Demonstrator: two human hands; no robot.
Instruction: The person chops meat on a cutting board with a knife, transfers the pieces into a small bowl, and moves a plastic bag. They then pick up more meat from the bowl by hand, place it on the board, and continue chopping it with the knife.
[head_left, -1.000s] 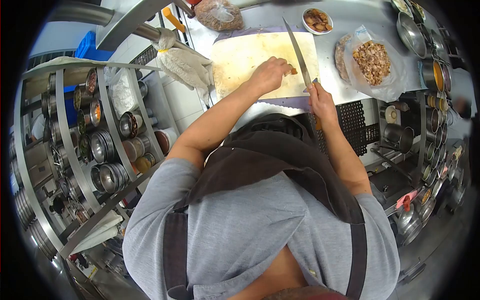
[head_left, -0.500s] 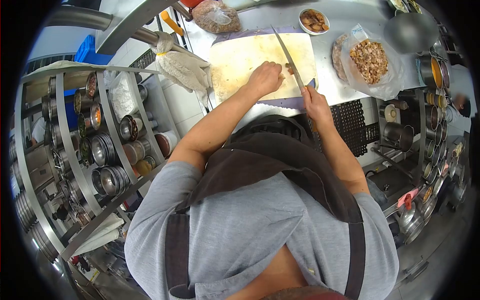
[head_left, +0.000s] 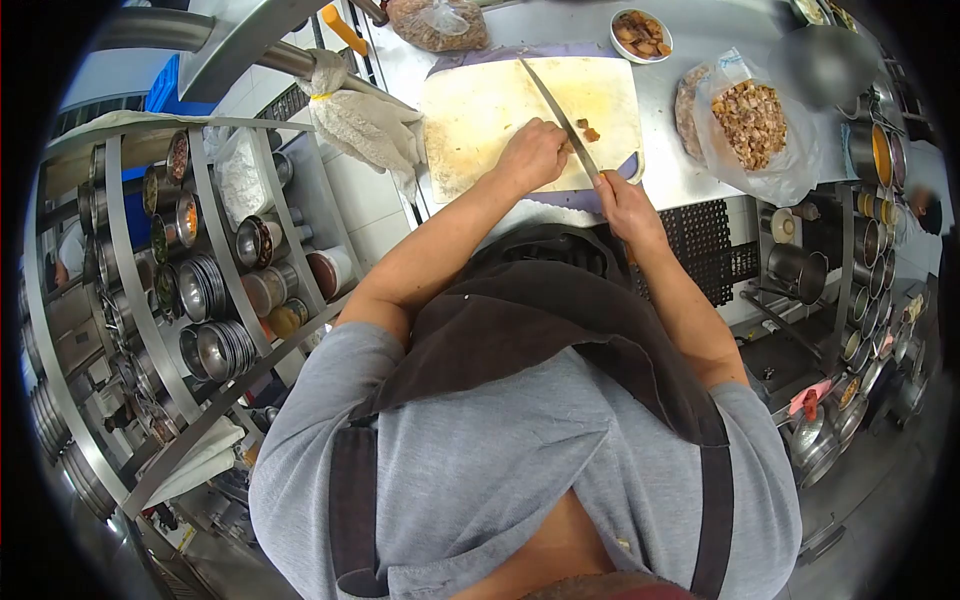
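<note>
My left hand rests on the pale cutting board and presses down on a small piece of brown food, mostly hidden under the fingers. My right hand grips the handle of a long knife whose blade slants up and left across the board, right beside my left fingers. A few cut brown bits lie on the board just right of the blade.
A clear bag of chopped brown pieces lies right of the board, a small bowl of pieces behind it, another bag at the top. Cloth gloves hang left. Racks of metal tins flank both sides.
The knife blade has swung leftward across the board, closer to my left fingers. Cut bits now lie to its right. Both hands have shifted slightly nearer my body.
</note>
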